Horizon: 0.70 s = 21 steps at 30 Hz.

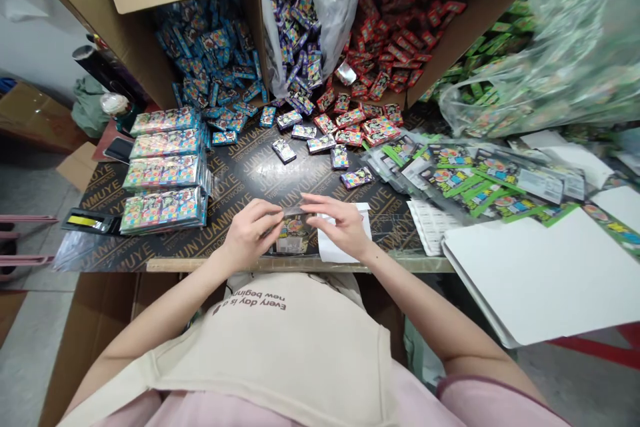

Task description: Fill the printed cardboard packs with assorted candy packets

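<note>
At the table's front edge, a small printed plastic pouch (291, 237) with a clear top and a pale label lies between my hands. My left hand (254, 228) pinches the pouch's upper left edge, fingers bent together. From the other side, my right hand (341, 223) grips the upper right edge between thumb and fingers, its index finger reaching over the top. A white paper sheet (345, 233) lies partly beneath my right hand. Beyond the hands, small purple boxes (321, 143) and red boxes (350, 118) are scattered on the dark board.
Stacked filled packs (163, 210) stand at left beside a black tray with a yellow strip (85, 220). Behind are blue boxes (213, 47), bagged purple boxes (300, 27) and red boxes (395, 40) in cartons. Flat green-black pouches (470, 177) and a white board (545, 273) lie right.
</note>
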{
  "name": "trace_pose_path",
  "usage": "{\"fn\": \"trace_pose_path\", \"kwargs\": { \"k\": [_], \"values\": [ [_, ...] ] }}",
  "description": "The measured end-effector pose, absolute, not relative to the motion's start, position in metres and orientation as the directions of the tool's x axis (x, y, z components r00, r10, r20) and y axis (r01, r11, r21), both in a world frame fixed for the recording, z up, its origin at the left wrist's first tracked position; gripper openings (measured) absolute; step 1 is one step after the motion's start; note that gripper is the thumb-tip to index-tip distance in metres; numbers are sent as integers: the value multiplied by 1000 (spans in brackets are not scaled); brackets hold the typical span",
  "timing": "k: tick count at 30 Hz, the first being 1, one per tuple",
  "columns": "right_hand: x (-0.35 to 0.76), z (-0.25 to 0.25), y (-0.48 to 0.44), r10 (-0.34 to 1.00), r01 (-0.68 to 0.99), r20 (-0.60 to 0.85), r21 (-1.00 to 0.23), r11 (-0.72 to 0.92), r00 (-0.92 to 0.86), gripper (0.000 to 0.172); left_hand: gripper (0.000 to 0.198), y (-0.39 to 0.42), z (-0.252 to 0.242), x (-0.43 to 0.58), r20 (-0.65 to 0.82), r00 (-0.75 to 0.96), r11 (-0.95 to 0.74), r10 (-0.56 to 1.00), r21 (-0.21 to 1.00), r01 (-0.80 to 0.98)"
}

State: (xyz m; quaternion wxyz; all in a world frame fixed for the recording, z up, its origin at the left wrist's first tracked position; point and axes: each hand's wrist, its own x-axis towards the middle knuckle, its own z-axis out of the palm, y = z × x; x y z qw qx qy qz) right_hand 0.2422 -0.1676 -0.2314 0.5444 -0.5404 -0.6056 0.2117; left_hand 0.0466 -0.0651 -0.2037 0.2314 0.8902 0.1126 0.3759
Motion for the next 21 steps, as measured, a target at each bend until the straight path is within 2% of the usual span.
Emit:
{"fn": "trace_pose_path", "kwargs": {
  "k": [2,4,9,10,11,13,14,15,16,18,20,21],
  "values": [
    [239,-244,-175,826,483,532,-781,395,186,21,12,-66,-208,45,634,704,-897,319,443,7],
    [234,-249,-175,792,510,575,-754,414,207,23,8,-65,-209,46,633,706,-901,317,434,15],
    [220,-227,-140,828,411,481,-843,347,287,18,7,-49,-194,46,646,621,-852,444,519,69],
    [218,-222,-131,842,357,451,-870,340,297,22,6,-44,-190,43,660,566,-829,494,554,78],
    [217,-219,-122,862,305,417,-893,331,287,33,4,-40,-186,39,672,490,-801,555,591,96],
    [217,-222,-109,920,246,332,-928,280,208,63,2,-32,-185,25,668,285,-721,687,676,153],
    [218,-229,-104,950,242,274,-942,233,150,72,2,-29,-189,16,641,175,-665,747,723,187],
    [221,-238,-101,974,251,206,-952,177,95,73,2,-27,-195,6,598,78,-599,798,770,222],
    [225,-249,-99,990,267,133,-957,116,45,67,4,-27,-205,-4,544,14,-528,839,808,261],
    [236,-273,-92,999,291,9,-956,22,-44,48,8,-29,-230,-19,442,10,-409,897,821,399],
    [246,-292,-79,982,371,-56,-929,14,-178,36,20,-33,-256,-24,371,169,-394,913,696,600],
    [249,-298,-68,967,430,-67,-902,47,-245,34,32,-35,-269,-22,337,279,-434,899,605,668]
  ]
}}
